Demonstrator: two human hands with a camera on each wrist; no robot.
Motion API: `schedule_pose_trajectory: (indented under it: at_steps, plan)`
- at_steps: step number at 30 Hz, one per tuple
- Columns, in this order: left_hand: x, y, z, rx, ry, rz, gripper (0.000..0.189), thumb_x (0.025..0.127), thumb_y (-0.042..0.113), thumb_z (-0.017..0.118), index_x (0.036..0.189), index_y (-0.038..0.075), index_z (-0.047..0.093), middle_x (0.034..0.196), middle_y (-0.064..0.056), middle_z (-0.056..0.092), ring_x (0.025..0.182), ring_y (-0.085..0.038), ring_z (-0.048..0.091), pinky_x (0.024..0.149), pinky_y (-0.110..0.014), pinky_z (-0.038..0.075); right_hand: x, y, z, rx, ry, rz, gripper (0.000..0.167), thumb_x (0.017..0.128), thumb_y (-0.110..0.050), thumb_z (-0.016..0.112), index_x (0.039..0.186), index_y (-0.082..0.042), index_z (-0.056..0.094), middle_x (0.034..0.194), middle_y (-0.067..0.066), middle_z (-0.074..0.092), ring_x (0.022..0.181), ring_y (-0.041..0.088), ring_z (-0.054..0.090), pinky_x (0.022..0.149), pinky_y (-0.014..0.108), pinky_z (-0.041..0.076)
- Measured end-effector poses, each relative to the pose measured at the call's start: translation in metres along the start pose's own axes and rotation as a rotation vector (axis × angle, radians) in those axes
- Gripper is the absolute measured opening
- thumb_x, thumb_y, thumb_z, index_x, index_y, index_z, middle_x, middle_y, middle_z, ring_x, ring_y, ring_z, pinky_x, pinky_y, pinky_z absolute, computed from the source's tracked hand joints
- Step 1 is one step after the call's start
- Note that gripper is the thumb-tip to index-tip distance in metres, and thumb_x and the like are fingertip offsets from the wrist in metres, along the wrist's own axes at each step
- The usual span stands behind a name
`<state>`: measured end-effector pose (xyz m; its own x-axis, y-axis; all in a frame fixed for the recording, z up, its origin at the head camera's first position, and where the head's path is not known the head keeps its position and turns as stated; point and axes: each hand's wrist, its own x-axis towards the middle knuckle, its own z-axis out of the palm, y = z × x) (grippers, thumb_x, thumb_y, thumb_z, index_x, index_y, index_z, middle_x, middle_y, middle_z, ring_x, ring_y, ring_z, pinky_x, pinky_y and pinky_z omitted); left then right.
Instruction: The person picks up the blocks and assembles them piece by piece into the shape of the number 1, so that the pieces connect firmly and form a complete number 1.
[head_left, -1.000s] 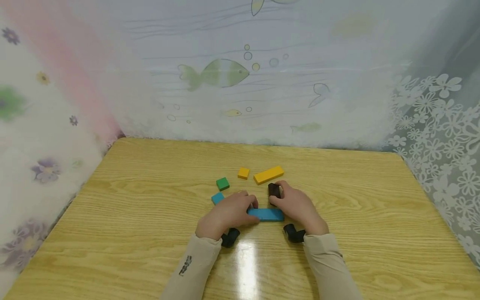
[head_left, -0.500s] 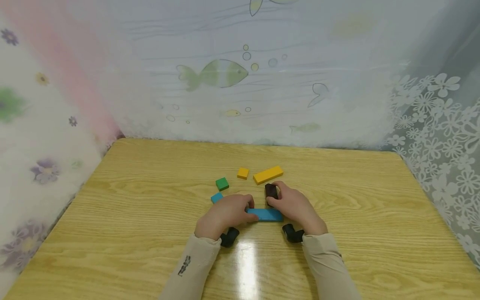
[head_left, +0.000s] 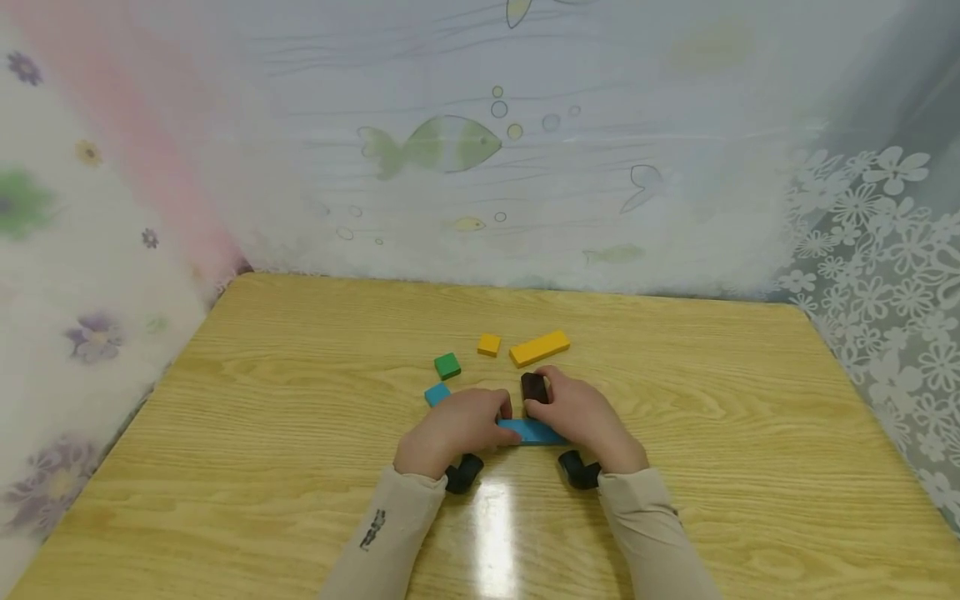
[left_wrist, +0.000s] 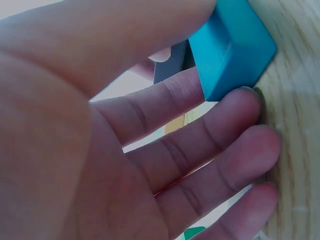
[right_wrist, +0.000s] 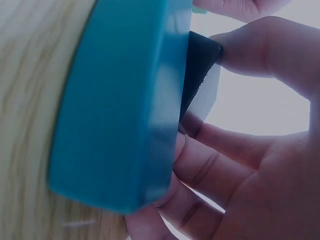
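A long blue block (head_left: 536,432) lies on the table, its left end between the thumb and fingers of my left hand (head_left: 459,423). In the left wrist view the thumb presses one side of this blue block (left_wrist: 232,50) while the fingers reach along the other. Just behind it, my right hand (head_left: 588,415) pinches a dark brown block (head_left: 534,388) between thumb and fingers. The right wrist view has the dark block (right_wrist: 200,65) tilted, close beside the blue block (right_wrist: 110,110); whether they touch I cannot tell.
Beyond the hands lie a long yellow block (head_left: 540,348), a small yellow block (head_left: 489,345) and a green block (head_left: 447,366). Another blue block (head_left: 437,394) is partly behind the left hand. Black wrist-camera mounts (head_left: 579,470) sit under both wrists. A patterned curtain (head_left: 450,192) closes off the table's far edge.
My right hand has shifted left with the dark brown block, bringing it closer to the left hand and over the blue block's right end. The left hand stays nearly still.
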<state>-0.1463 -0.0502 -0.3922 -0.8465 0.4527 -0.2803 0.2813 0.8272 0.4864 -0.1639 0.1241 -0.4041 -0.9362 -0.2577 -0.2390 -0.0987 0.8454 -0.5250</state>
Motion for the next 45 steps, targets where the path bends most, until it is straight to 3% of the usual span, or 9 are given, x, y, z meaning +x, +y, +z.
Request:
schedule_pose_trajectory:
  at_steps: [10,17,30,45]
  plan:
    - [-0.001,0.0,-0.001,-0.005,-0.017,-0.006,0.024,0.08,0.037,0.065,0.09,0.017,0.057,0.072,0.009,0.053,0.062,-0.01,0.049,0.056,-0.026,0.04,-0.001,-0.003,0.004,-0.015,-0.019,-0.014,0.056,0.084,-0.038,0.055,0.131,-0.012,0.04,0.066,0.001,0.056,0.055,0.017,0.048,0.05,0.03,0.035]
    - [-0.001,0.0,-0.001,0.002,-0.024,-0.005,0.025,0.079,0.039,0.066,0.088,0.017,0.056,0.071,0.009,0.052,0.061,-0.01,0.049,0.055,-0.026,0.04,-0.002,-0.005,0.002,-0.02,-0.016,-0.013,0.056,0.082,-0.039,0.059,0.128,-0.012,0.042,0.08,0.002,0.058,0.062,0.015,0.05,0.054,0.029,0.039]
    - [-0.004,0.001,0.0,-0.039,-0.047,-0.021,0.025,0.08,0.037,0.065,0.09,0.017,0.055,0.067,0.007,0.053,0.058,-0.01,0.049,0.054,-0.027,0.04,-0.004,-0.004,0.001,-0.006,-0.021,-0.047,0.054,0.079,-0.041,0.065,0.121,-0.012,0.047,0.071,0.001,0.052,0.057,0.016,0.048,0.051,0.029,0.037]
    - [-0.002,0.001,0.0,-0.01,-0.054,-0.016,0.027,0.079,0.04,0.065,0.092,0.018,0.056,0.068,0.009,0.053,0.059,-0.009,0.05,0.054,-0.026,0.041,-0.003,0.006,-0.005,0.112,-0.064,-0.07,0.049,0.085,-0.038,0.058,0.127,-0.014,0.045,0.079,-0.002,0.056,0.064,0.013,0.051,0.059,0.029,0.041]
